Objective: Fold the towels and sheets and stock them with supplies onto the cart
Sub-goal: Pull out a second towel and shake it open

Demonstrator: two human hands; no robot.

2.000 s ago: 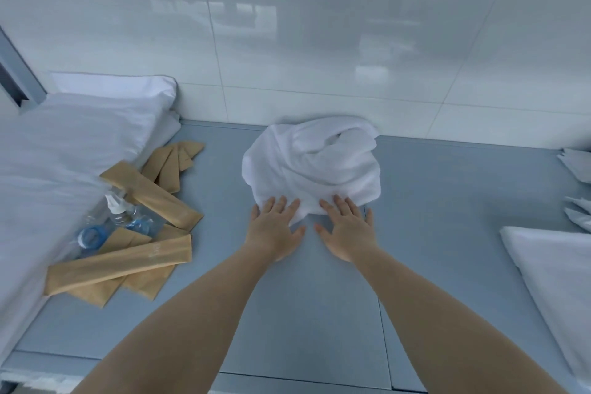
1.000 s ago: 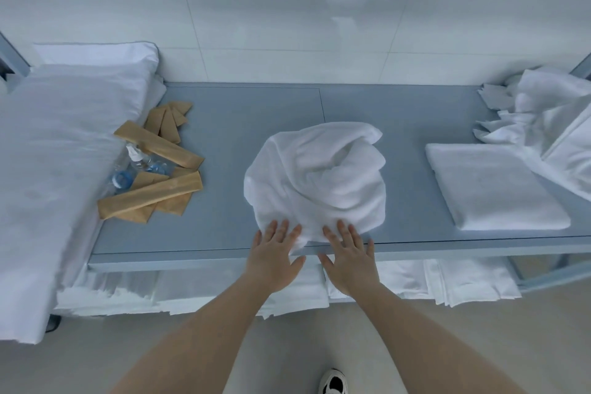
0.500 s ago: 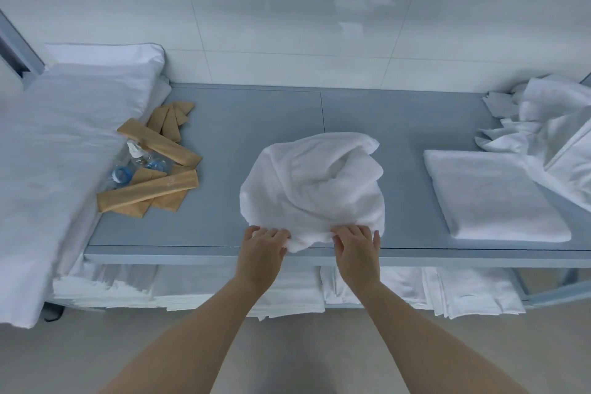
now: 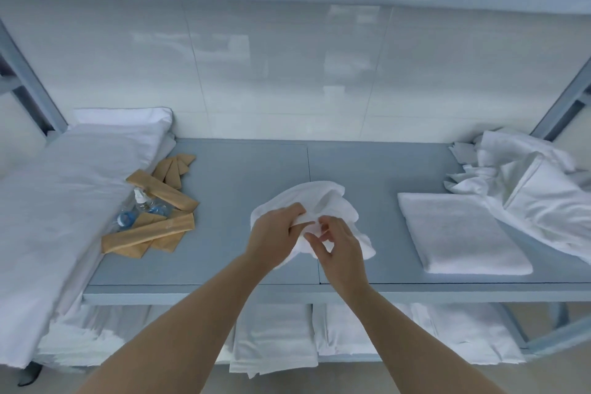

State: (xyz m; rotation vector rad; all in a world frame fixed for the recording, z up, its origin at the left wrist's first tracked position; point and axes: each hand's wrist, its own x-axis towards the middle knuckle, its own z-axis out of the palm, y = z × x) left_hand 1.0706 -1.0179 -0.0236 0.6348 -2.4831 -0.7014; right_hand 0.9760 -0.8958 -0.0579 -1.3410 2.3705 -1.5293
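Two bare hands at work over mid shelf (image 4: 243, 169) of grey metal cart, matte flat surface with a seam down the centre.

Item 1: crumpled towel (image 4: 332, 205), white terry, soft rounded heap, at centre of shelf toward near edge. Left hand (image 4: 275, 237) gripping a fold, fingers curled over the cloth, knuckles up. Right hand (image 4: 339, 246) just beside it, thumb and forefinger bent toward a fold of the same cloth; actual pinch cannot be told, remaining fingers loosely spread. Both forearms bare, reaching in from near side, converging on the heap.

Item 2: folded towel (image 4: 460, 233), white terry, flat rectangle with squared edges, right of the heap and apart from it.

Item 3: loose sheets (image 4: 531, 189), white smooth cotton, rumpled pile at far right, overlapping the right edge of the folded rectangle.

Item 4: pillow (image 4: 73, 176), white smooth case, long and plump, along left side, overhanging near edge.

Item 5: paper sachets (image 4: 150, 230), tan kraft, long flat strips and small wedges, scattered beside the pillow.

Item 6: plastic bottles (image 4: 140, 208), clear with blue labels, lying among the strips.

Item 7: stacked linens (image 4: 275, 342), white, folded, on lower shelf below near edge.

Backing: glossy white tiled wall (image 4: 287, 73).
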